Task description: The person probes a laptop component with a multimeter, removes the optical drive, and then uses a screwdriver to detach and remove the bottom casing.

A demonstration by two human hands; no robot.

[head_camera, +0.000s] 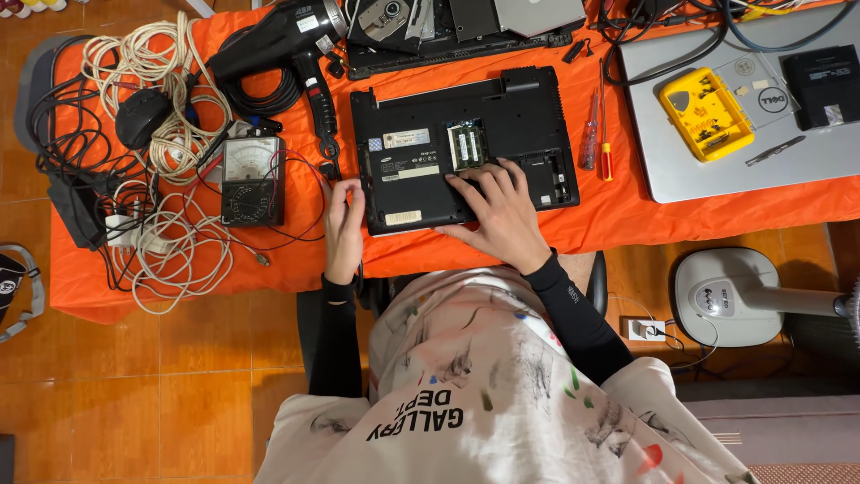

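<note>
— Paint-flecked shirt (502, 394) fills the bottom of the view, and past it both bare hands are on the upturned black laptop (461, 148), which lies base-up in the middle of the orange-covered worktop (627, 215).

— What is each hand doing?

— Left hand (343, 229) sits at the laptop's left edge, fingers curled lightly against the side as if to steady it; it grips nothing that I can see. Right hand (502, 211) lies flat on the base, fingers (466, 184) spread and narrow at the tips, pressing just below the open memory bay (466, 143), where two green modules show. Nothing is held in it either.

— So where does the work stand?

— My reading: the small cover is already off and the person is feeling around the open compartments, at the memory bay or the empty slot (548, 175) to its right. The rest of the base looks closed.

— And the next move?

— Probably fingertip work at the module clips, gentle and even, with the left hand keeping the case from sliding on the cloth. If more screws must come out, the red-handled screwdriver (606, 134) lies just right of the laptop, beside a clear-handled one (589, 134), and the yellow parts tray (706, 112) rests on the silver laptop (743, 152) further right.

— Anything in the way?

— Analogue multimeter (253, 179) and its leads lie just left, near the left hand; the black heat gun (287, 45) is behind it, well apart.
</note>
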